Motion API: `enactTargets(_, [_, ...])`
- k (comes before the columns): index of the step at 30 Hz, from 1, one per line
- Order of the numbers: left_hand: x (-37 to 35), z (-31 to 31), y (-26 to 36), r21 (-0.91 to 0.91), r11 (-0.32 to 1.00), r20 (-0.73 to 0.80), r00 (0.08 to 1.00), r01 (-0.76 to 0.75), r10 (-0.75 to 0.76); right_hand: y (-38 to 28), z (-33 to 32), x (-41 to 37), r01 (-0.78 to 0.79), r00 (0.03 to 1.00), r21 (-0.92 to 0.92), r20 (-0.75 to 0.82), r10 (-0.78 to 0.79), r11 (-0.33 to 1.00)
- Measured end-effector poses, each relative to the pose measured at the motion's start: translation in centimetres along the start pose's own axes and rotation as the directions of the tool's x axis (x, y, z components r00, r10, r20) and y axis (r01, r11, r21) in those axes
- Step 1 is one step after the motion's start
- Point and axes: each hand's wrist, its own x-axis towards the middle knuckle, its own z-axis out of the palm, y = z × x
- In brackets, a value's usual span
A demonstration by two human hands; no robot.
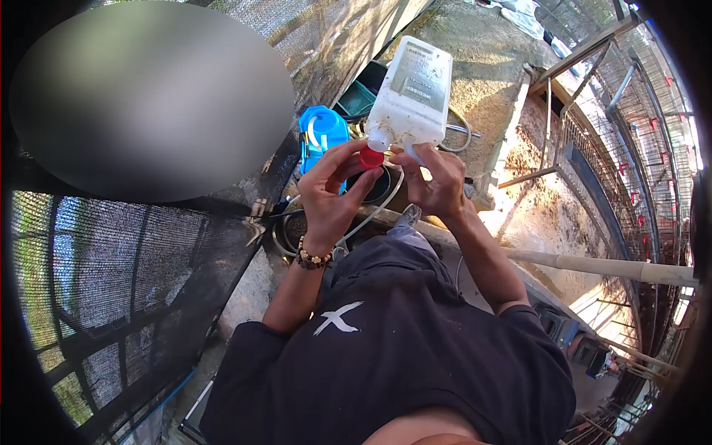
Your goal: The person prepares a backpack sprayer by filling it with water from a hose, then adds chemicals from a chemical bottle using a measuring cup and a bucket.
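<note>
In the head view, a white plastic jug (411,89) is being held tilted, neck downward, at the scene's middle. It is being gripped near the neck by the right hand (436,184), fingers (417,157) wrapped around it. Its red cap (371,157) is being pinched by the left hand (330,191). A blue container (324,132) is lying just behind, to the left.

Outdoor poultry farm, not indoor room. Long rows of wire cages (653,148) on right, stacked in tiers, small red fittings on wire. Trough (593,194) runs along cage front. Bare ground (549,215) under cages caked brown (droppings, most likely). Black shade netting (111,259) on left, rough concrete wall (482,67), bamboo pole (593,265), hard sunlight.
</note>
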Motion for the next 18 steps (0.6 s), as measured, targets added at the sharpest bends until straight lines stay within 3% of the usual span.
enactTargets(18, [0.9,0.5,0.6,0.04,0.996,-0.002,0.997,-0.081,0.081,0.7,-0.6,1.6,0.115,0.993,-0.067,-0.012,-0.116,0.991])
